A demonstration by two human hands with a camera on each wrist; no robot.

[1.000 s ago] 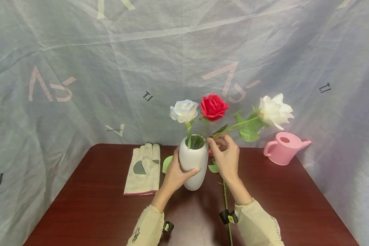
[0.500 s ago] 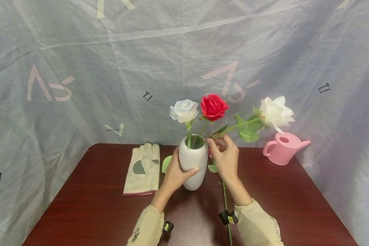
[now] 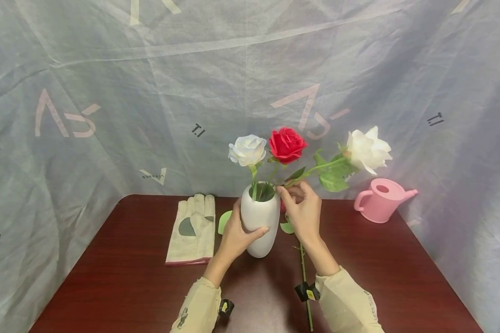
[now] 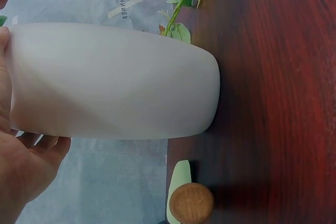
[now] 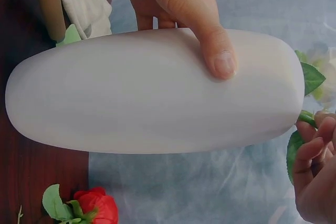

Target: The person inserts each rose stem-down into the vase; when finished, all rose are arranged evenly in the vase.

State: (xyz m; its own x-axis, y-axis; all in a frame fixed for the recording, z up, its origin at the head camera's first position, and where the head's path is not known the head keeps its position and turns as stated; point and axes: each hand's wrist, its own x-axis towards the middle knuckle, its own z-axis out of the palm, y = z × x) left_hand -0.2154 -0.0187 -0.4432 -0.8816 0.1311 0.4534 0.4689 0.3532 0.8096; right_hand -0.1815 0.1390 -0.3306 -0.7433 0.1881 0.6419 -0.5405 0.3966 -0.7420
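My left hand (image 3: 238, 236) grips the side of a white vase (image 3: 260, 226), which stands upright with my thumb across its front. A pale white rose (image 3: 247, 150) and a red rose (image 3: 288, 145) rise from its mouth. My right hand (image 3: 306, 212) pinches the stem of another white flower (image 3: 368, 150) beside the vase's rim. That flower leans far out to the right, its green leaves (image 3: 332, 178) above my knuckles. Whether its stem end is inside the mouth is hard to tell. In the right wrist view, pinching fingertips (image 5: 310, 140) touch the green stem at the rim.
A second red rose (image 5: 100, 205) lies on the dark red table (image 3: 121, 286), its long stem (image 3: 303, 263) running under my right wrist. Work gloves (image 3: 192, 229) lie left of the vase. Between them is a green tool with a wooden handle (image 4: 191, 203). A pink watering can (image 3: 381, 200) stands back right.
The head view has shifted slightly. The white flower in my right hand has swung a little to the left and up; both hands keep their hold.
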